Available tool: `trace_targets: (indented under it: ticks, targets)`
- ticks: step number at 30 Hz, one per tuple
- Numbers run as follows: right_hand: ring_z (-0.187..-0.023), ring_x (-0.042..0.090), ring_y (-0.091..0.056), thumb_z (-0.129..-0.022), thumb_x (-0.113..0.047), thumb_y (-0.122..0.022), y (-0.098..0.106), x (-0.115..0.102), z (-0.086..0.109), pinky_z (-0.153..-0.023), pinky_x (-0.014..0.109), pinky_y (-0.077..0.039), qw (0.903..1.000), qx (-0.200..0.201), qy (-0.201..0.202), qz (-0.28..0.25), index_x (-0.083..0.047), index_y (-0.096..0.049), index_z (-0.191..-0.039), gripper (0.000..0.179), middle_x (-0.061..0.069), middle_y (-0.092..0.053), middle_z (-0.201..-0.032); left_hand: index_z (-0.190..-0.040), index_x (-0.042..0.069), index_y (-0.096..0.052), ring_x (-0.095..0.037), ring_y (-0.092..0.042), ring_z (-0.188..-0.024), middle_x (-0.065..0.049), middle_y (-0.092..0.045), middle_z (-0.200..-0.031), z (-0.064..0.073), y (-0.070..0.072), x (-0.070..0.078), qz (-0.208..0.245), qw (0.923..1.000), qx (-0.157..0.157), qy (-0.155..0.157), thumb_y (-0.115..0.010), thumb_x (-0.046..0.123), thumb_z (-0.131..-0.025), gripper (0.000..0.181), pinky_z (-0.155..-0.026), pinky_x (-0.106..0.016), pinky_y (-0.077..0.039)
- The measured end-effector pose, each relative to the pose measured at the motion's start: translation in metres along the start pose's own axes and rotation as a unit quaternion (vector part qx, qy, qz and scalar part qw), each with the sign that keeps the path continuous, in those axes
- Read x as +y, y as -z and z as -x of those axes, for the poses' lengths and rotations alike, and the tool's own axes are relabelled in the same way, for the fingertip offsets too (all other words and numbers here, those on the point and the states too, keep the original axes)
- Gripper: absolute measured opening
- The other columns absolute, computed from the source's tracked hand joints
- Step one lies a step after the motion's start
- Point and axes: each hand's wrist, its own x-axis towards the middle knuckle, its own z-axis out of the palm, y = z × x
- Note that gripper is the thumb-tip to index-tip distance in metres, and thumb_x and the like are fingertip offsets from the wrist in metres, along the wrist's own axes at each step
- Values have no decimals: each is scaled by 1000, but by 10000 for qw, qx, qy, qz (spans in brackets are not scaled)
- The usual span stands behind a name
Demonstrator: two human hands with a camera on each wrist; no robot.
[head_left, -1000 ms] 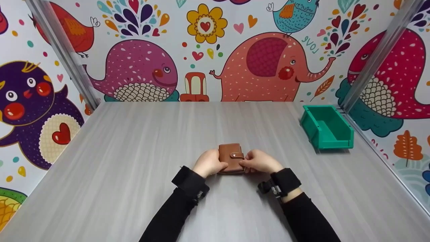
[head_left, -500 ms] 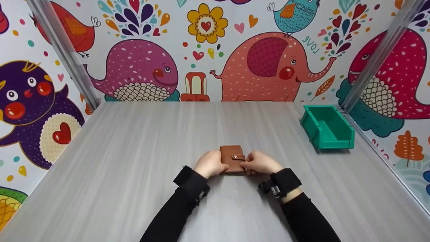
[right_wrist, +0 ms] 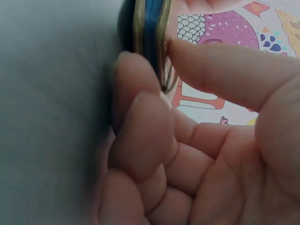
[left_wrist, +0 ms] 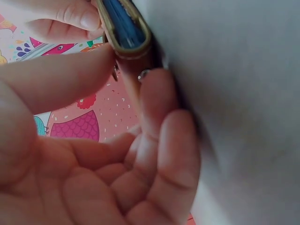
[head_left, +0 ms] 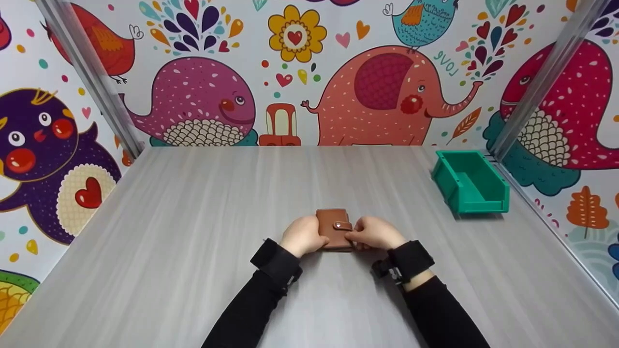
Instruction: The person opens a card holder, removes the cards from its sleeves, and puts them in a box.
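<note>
A small brown wallet [head_left: 331, 237] with a snap strap lies in front of me at the middle of the table, its flap closed. My left hand [head_left: 302, 236] grips its left side, thumb on top and fingers curled beneath. At the right side, just below the strap, my right hand [head_left: 377, 233] pinches the edge between thumb and fingers. Both wrist views show the wallet from its near end, where blue inner layers [left_wrist: 123, 26] sit between the brown covers. The fingers [right_wrist: 140, 131] of the right hand fold under the lower cover.
A green open-fronted bin [head_left: 471, 186] stands at the back right of the pale wood-grain table [head_left: 203, 203]. Printed cartoon panels [head_left: 285, 72] wall in the back and both sides, with metal posts at the corners.
Over the first half second the wallet and my left hand shifted slightly right and toward me. Since then both hands have kept nearly the same place and grip.
</note>
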Motion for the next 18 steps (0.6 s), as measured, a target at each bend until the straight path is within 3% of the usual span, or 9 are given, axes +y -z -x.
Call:
trace_targets:
  ticks: [4, 9, 13, 18]
  targets:
    - [-49, 10, -46, -91, -23, -70, 2, -4, 0, -49, 24, -36, 9973, 695, 36, 238, -9, -62, -66, 30, -4, -54, -57, -93, -2, -65, -30, -63, -79, -14, -67, -89, 0, 0, -1, 29, 10000, 15, -42, -76, 17, -79, 26, -74, -43, -50]
    - [-54, 13, -46, -90, -19, -70, -1, -12, -1, -52, 29, -37, 9851, 1517, 263, 763, -10, -62, -71, 22, -4, -52, -62, -94, -3, -65, -30, -63, -79, -14, -68, -89, -1, 0, -1, 61, 10000, 11, -78, -77, 17, -79, 28, -74, -44, -51]
    - [-57, 15, -48, -88, -16, -70, -6, -19, -5, -53, 31, -39, 9768, 1788, 337, 1133, -12, -64, -76, 15, -4, -55, -66, -93, -2, -65, -30, -63, -78, -14, -68, -88, 0, 0, -1, 87, 9999, 55, -130, -77, 17, -78, 27, -73, -44, -51]
    - [-59, 17, -50, -88, -20, -73, -10, -23, -9, -52, 33, -39, 9710, 1831, 312, 1508, -13, -63, -78, 16, -2, -54, -66, -92, -3, -65, -31, -64, -78, -14, -68, -88, 0, 0, -2, 56, 9998, 74, -190, -77, 16, -78, 26, -73, -44, -51]
